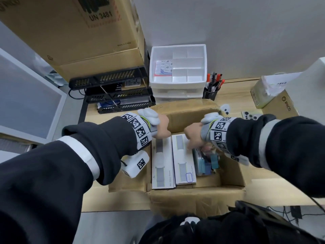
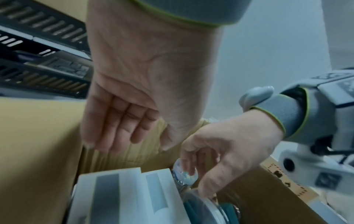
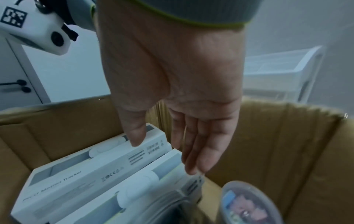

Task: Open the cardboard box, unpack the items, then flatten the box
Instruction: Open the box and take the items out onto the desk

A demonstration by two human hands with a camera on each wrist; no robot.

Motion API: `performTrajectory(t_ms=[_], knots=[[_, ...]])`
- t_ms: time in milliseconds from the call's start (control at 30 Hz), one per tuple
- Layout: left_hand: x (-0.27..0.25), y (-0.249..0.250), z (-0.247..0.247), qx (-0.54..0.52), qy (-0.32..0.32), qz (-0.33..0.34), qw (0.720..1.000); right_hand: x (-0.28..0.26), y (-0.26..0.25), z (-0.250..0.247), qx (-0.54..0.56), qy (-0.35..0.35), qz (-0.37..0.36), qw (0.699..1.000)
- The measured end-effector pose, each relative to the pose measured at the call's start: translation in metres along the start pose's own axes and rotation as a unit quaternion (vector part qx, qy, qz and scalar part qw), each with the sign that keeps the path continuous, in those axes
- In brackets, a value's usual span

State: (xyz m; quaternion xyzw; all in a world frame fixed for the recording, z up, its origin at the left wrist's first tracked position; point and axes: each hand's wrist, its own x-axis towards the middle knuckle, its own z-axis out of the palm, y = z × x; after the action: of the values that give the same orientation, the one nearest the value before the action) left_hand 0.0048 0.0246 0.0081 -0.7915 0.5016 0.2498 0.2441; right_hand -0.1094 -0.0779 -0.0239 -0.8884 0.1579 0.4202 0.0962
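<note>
Box [image 1: 197, 196] open, flaps out, at 6 o'clock on the desk [image 1: 233, 88], just in front of the person; long axis looks to run 9 to 3. Inside: two white cartons [image 1: 173, 162] side by side at the 9 o'clock half, long axes 12 to 6, print reading toward 6; clear packs [image 1: 204, 162] at the 3 o'clock half. Right hand [image 1: 192, 132] reaches down over the cartons and packs, fingers loosely spread, nothing clearly held; fingertips [image 2: 186, 166] seem to touch a pack. Left hand [image 1: 161, 126] hovers over the 12 o'clock end of the cartons, fingers straight and relaxed, empty. Step looks like unpacking, barely begun. To do it well: pinch one carton by its 12 o'clock end, lift straight up so its neighbour doesn't drag. Drawer unit [image 1: 177, 71] at 12, pen cup [image 1: 211, 93] at 1
</note>
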Motion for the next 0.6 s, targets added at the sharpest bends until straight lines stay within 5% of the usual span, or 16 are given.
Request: performTrajectory(t_ms=[200, 300, 467, 600], knots=[[0.001, -0.001, 0.031, 0.079, -0.059, 0.082, 0.992, 0.039, -0.028, 0.008, 0.085, 0.051, -0.057, 0.993], [0.000, -0.010, 0.049, 0.172, 0.021, 0.108, 0.979, 0.059, -0.039, 0.004, 0.078, 0.031, -0.074, 0.994], [-0.009, -0.034, 0.074, 0.057, 0.177, 0.203, 0.961, 0.087, -0.045, 0.005, 0.110, -0.015, -0.090, 0.990], [-0.008, -0.042, 0.085, 0.039, 0.219, 0.212, 0.952, 0.108, -0.049, 0.008, 0.112, -0.041, -0.083, 0.989]])
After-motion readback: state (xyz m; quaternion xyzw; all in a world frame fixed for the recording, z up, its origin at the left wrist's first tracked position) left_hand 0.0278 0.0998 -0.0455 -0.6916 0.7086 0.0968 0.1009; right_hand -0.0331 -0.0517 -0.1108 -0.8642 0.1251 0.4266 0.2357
